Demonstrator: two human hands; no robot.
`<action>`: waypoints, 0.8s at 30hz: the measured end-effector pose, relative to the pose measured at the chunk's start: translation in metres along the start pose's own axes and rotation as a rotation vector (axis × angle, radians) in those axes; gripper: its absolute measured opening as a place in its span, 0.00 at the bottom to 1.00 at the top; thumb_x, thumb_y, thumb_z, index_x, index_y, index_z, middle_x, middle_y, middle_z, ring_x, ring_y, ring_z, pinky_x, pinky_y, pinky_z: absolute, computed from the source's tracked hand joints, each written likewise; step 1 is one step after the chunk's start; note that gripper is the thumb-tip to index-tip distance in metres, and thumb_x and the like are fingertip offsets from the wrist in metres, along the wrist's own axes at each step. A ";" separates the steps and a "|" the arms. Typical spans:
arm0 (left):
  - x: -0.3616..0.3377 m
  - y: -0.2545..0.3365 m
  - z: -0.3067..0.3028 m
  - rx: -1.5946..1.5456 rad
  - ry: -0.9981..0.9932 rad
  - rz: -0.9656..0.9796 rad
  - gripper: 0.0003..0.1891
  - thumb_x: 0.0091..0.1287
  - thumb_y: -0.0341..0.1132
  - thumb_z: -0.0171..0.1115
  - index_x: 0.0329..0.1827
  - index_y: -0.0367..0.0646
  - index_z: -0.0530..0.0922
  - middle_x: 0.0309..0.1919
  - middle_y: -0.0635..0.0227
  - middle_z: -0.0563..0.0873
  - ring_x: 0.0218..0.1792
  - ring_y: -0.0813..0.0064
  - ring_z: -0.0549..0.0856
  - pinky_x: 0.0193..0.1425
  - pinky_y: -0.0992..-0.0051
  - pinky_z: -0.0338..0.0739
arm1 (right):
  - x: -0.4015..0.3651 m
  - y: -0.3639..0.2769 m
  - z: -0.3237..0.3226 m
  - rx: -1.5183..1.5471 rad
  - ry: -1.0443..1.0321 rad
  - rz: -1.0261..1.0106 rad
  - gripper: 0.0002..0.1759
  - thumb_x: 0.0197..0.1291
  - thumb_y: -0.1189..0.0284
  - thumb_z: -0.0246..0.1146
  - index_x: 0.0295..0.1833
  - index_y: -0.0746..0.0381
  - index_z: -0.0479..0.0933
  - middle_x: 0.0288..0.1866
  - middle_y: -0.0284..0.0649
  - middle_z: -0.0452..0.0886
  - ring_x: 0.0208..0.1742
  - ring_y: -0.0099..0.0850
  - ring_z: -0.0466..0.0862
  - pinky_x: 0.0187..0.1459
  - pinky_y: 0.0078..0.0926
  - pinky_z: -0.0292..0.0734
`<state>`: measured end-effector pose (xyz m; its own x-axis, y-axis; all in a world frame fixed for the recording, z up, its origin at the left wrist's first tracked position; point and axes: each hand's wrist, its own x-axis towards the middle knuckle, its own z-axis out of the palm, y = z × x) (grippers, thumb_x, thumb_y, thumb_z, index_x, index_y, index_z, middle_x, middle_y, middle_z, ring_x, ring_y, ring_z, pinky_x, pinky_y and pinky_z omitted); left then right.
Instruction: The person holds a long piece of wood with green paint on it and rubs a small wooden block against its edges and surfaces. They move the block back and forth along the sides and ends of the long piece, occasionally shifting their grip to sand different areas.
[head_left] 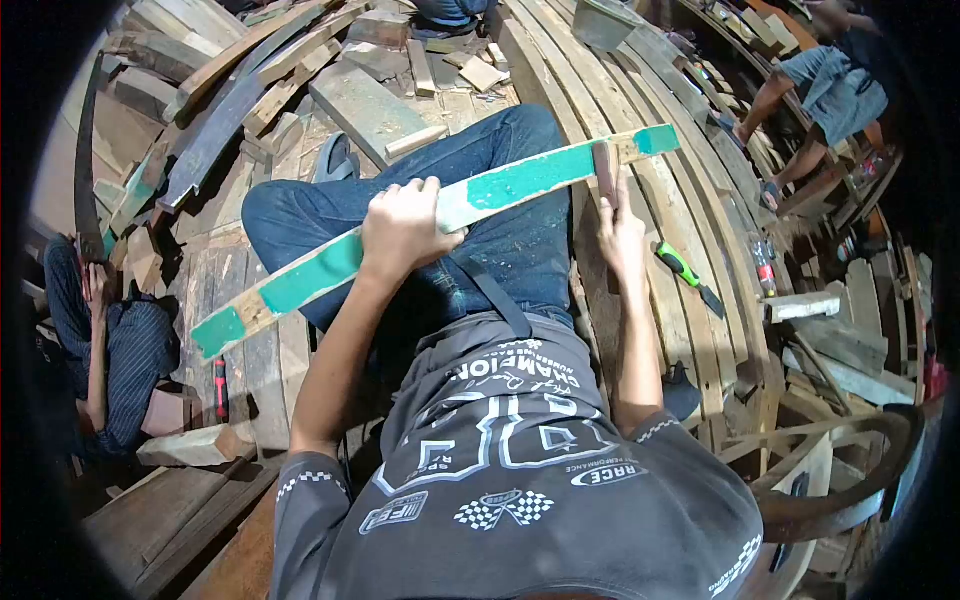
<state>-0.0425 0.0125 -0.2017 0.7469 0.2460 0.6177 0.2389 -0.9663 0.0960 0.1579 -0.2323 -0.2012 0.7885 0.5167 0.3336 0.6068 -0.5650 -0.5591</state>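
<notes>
A green-patched plank (525,183) slants over bent legs (300,212) from nine o'clock to half past one. The left hand (405,225) is closed round its middle; the right hand (622,235), fingers partly straight, grips a brown block (604,170) near its far end. Long boards (690,225) span twelve to four, bearing a green-handled scraper (688,272) near three. Timber offcuts (365,105) crowd eleven; one person (125,355) is at nine, another person (845,105) at two.
</notes>
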 end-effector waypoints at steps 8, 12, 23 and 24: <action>0.003 -0.001 -0.008 -0.062 -0.018 -0.013 0.34 0.43 0.55 0.83 0.46 0.40 0.82 0.36 0.58 0.88 0.38 0.57 0.90 0.43 0.60 0.85 | -0.033 -0.037 0.014 0.006 -0.191 -0.325 0.40 0.73 0.63 0.61 0.86 0.42 0.54 0.44 0.64 0.86 0.45 0.62 0.87 0.45 0.58 0.82; 0.005 0.000 -0.012 -0.056 0.003 0.028 0.30 0.42 0.54 0.83 0.39 0.41 0.81 0.31 0.60 0.87 0.34 0.59 0.89 0.41 0.63 0.85 | -0.001 -0.008 -0.008 0.000 -0.075 -0.091 0.39 0.76 0.63 0.60 0.87 0.40 0.52 0.40 0.64 0.86 0.42 0.63 0.88 0.42 0.58 0.81; 0.000 0.000 -0.013 -0.012 -0.106 -0.062 0.31 0.45 0.56 0.81 0.44 0.40 0.83 0.35 0.59 0.89 0.35 0.60 0.90 0.43 0.65 0.85 | -0.008 0.006 0.006 0.103 -0.100 -0.067 0.45 0.77 0.60 0.60 0.89 0.42 0.40 0.48 0.69 0.86 0.48 0.64 0.88 0.50 0.54 0.82; 0.001 -0.001 -0.012 -0.002 -0.080 -0.042 0.32 0.46 0.56 0.81 0.44 0.40 0.83 0.35 0.60 0.89 0.35 0.61 0.90 0.43 0.65 0.85 | -0.006 0.006 0.002 0.115 -0.158 0.055 0.50 0.76 0.58 0.60 0.89 0.46 0.34 0.50 0.69 0.86 0.50 0.66 0.87 0.53 0.55 0.82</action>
<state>-0.0497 0.0124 -0.1917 0.7835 0.2917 0.5486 0.2702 -0.9551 0.1220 0.1566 -0.2376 -0.2078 0.7890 0.5869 0.1817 0.5407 -0.5229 -0.6589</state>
